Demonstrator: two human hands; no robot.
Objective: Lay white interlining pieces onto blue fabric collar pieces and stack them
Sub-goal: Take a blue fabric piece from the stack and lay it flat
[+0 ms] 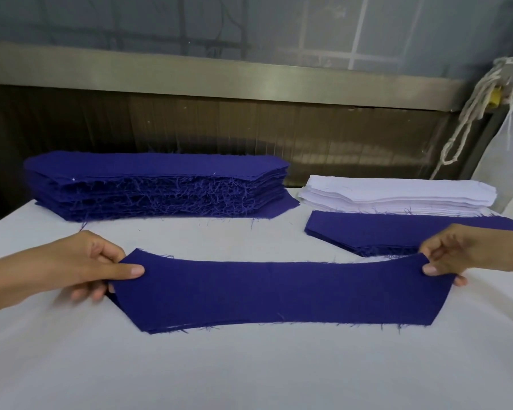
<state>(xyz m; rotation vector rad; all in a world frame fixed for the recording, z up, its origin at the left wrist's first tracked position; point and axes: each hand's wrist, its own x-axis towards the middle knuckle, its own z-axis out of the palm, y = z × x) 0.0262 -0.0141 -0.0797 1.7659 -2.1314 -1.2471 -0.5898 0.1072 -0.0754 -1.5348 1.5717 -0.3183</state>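
Collar piece [279,291], frayed blue, ends pinched by fingers of left hand [80,261] and right hand [468,253]; tall blue stack [157,187], low blue stack [397,232], one white stack [397,193].

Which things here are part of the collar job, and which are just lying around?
Job: blue collar piece, pinched by left hand and right hand; tall blue stack; white interlining stack; low blue stack.
Lying about: knotted white cord; metal ledge.

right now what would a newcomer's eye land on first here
First, the blue collar piece at front centre, pinched at its ends by the left hand and right hand over the white table. Next, the tall blue stack with frayed edges at back left. Then the white interlining stack at back right, with a low blue pile just in front of it.
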